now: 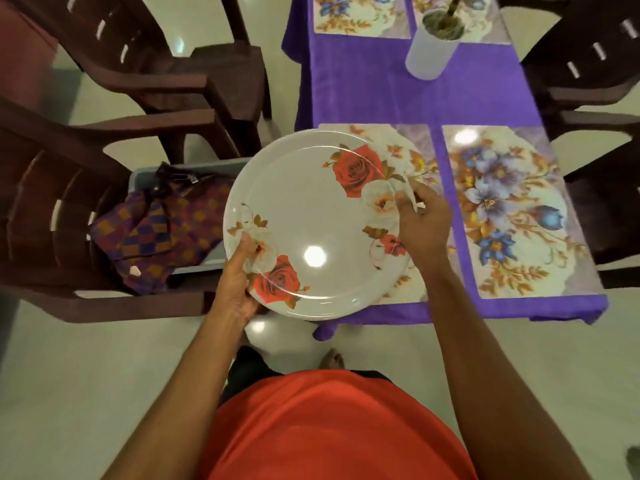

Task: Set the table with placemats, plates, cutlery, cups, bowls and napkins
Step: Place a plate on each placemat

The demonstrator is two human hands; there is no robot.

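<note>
I hold a large white plate with red roses in both hands, above the near left corner of the purple-covered table. My left hand grips its near left rim, thumb on top. My right hand pinches the right rim. The plate hangs partly over a floral placemat, which it mostly hides. A second floral placemat lies bare to the right. Two more placemats lie at the far end.
A white cup holding cutlery stands mid-table. Dark brown chairs flank the table on both sides. On the near left chair sits a grey tub with checked cloth napkins. My bare foot shows on the pale floor below.
</note>
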